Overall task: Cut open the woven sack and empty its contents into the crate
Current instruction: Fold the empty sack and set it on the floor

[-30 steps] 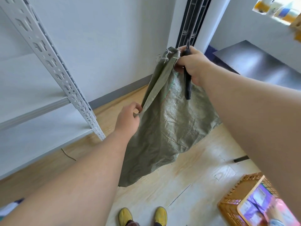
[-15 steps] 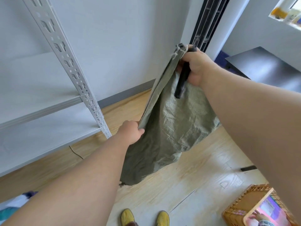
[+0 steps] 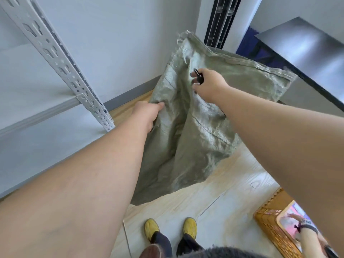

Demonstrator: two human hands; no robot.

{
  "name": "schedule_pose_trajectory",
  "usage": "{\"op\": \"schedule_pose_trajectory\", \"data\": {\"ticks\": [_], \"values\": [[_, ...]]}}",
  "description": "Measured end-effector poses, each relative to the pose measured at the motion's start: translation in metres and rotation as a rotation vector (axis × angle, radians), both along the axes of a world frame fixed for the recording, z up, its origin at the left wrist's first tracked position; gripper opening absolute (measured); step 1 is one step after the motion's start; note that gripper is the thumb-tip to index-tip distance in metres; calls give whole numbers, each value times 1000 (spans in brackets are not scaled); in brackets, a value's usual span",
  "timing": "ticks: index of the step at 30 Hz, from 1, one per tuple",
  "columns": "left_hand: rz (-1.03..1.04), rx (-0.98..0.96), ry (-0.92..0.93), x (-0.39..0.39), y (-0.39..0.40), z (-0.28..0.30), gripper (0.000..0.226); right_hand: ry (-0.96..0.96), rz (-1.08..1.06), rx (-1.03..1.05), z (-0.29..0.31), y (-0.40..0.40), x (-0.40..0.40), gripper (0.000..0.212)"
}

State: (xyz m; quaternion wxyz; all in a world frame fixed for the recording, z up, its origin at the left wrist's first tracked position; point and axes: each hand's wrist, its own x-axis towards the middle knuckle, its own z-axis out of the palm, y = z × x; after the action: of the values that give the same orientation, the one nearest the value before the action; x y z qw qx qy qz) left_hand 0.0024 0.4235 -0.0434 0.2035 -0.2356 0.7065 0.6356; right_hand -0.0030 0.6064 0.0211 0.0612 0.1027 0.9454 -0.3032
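A limp grey-green woven sack [image 3: 188, 127] hangs above the pale floor. The left hand [image 3: 149, 113] pinches its edge; the right hand [image 3: 208, 84] grips fabric and a black tool [image 3: 198, 76]. The orange wicker crate [image 3: 273, 226] sits right; shaking over it seems wise.

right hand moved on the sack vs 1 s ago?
Yes. The right hand, then gripping the top corner of the sack, now sits lower on its face, below the seamed top edge, farther from the black door frame.
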Motion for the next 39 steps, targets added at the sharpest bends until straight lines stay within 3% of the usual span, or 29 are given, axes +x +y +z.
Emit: {"op": "schedule_pose_trajectory", "data": {"ticks": [4,6,9,12,16,19,22,24,26,28,29,31,33,35,36,39], "values": [[217,47,-43,-15,14,6,44,7,-243,-10,-21,16,19,18],[240,58,-25,-24,16,13,47,-15,-414,-89,-39,25,37,30],[113,88,-22,-36,16,29,51,-96,-678,-256,-68,39,67,56],[22,98,-72,-44,11,47,51,-171,-798,-470,-87,44,79,63],[-25,142,-115,-52,-6,73,18,-70,-835,-604,-91,47,74,63],[-8,151,-110,-63,-32,88,19,-60,-845,-714,-83,52,71,71],[46,183,34,-74,-58,96,51,-232,-788,-993,-78,49,63,46],[5,155,151,-78,-72,91,54,-214,-796,-1085,-77,45,53,35],[-147,-17,192,-76,-82,87,23,-110,-825,-1048,-72,46,41,35],[-226,-155,239,-78,-88,85,7,-7,-811,-832,-64,52,31,39],[-197,-160,289,-83,-89,86,8,31,-786,-670,-63,57,25,38],[-69,14,384,-90,-83,93,7,91,-757,-492,-61,62,12,33],[-98,86,371,-92,-72,91,17,89,-764,-583,-59,63,-5,34],[-271,-102,209,-87,-59,77,34,63,-774,-737,-60,65,-23,33],[-284,-162,170,-86,-56,69,31,51,-759,-780,-62,68,-31,32],[-85,-75,186,-99,-48,54,19,-58,-571,-848,-69,87,-55,30]]}}
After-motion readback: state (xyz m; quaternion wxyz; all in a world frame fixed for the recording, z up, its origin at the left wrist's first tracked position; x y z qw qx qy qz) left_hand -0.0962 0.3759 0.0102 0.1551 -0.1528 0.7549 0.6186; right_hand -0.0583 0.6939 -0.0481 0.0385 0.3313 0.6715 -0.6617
